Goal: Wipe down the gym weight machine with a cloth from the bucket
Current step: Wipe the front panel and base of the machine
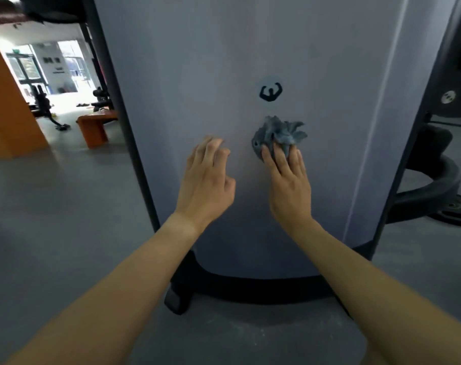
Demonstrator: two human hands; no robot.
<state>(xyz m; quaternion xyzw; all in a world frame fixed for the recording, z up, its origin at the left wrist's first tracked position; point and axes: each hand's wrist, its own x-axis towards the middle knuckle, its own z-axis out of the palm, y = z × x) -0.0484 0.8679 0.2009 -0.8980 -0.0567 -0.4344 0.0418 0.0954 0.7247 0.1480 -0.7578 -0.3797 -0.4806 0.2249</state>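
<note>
The weight machine's tall grey shroud panel (203, 75) fills the middle of the head view, with a round logo sticker (270, 92) on it. A crumpled grey-blue cloth (276, 133) lies against the panel just below the sticker. My right hand (290, 180) presses the cloth to the panel with straight fingers on its lower part. My left hand (207, 177) hovers beside it at the panel, fingers loosely bent and holding nothing; whether its fingertips touch the panel is unclear. No bucket is in view.
The machine's black base (250, 288) curves along the grey floor in front of me. A black curved frame part (435, 185) sits to the right. An orange bench (95, 127) and an orange wall (5, 114) stand at the left, with other gym gear far behind.
</note>
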